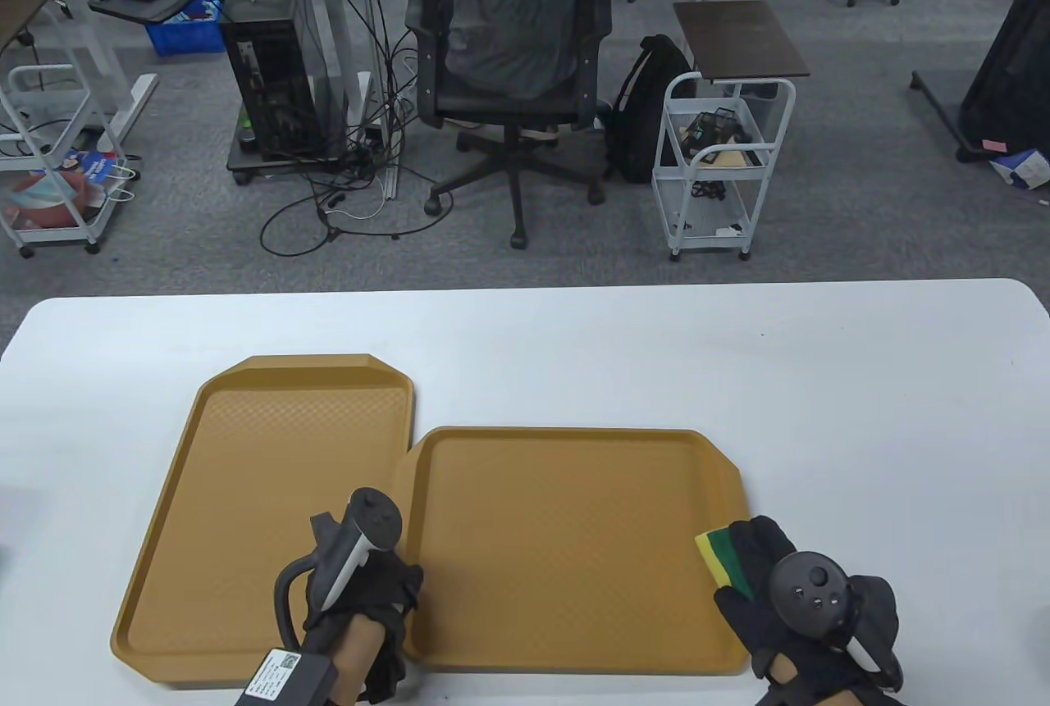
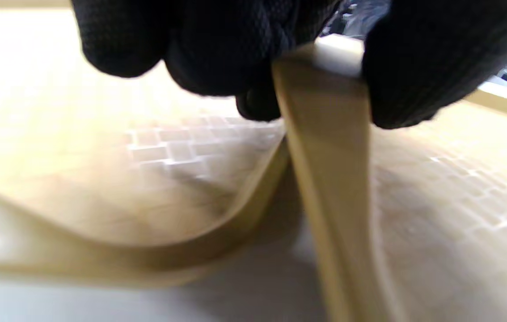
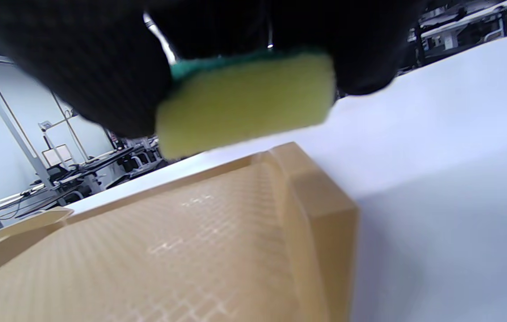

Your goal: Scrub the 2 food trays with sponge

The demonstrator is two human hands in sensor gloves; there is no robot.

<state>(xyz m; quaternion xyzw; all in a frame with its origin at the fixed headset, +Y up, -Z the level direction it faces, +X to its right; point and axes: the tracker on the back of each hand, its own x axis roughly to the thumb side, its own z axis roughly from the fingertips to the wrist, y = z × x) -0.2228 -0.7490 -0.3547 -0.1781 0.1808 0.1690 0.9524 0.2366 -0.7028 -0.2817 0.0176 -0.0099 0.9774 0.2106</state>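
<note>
the left hand [image 1: 361, 599] enters from the near table edge, knuckles up, tracker strapped on its back. its fingers [image 2: 217, 49] curl over the left rim of the right tray [image 1: 574, 542] and the thumb sits on the other side of that rim, so the hand pinches the rim near the tray's near-left corner. the left wrist view shows the gripped rim as a tan band running down from the glove, with the left tray [image 1: 271, 493] curving beside it.

the right hand [image 1: 787, 599] lies at the right tray's right rim, palm down, fingers pointing toward the tray. it grips the sponge [image 1: 722, 558] between fingers and thumb. in the right wrist view the sponge hangs above the tray rim, apart from it.

sponge: yellow foam with a green scouring layer; the yellow end protrudes from the glove toward the tray floor.

trays: two tan plastic trays with raised rims, clipped corners and a grid-textured floor. they lie side by side on the white table [image 1: 820, 378], edges touching or nearly so. the left tray is set farther from the person; the right tray lies nearer the table's near edge.
</note>
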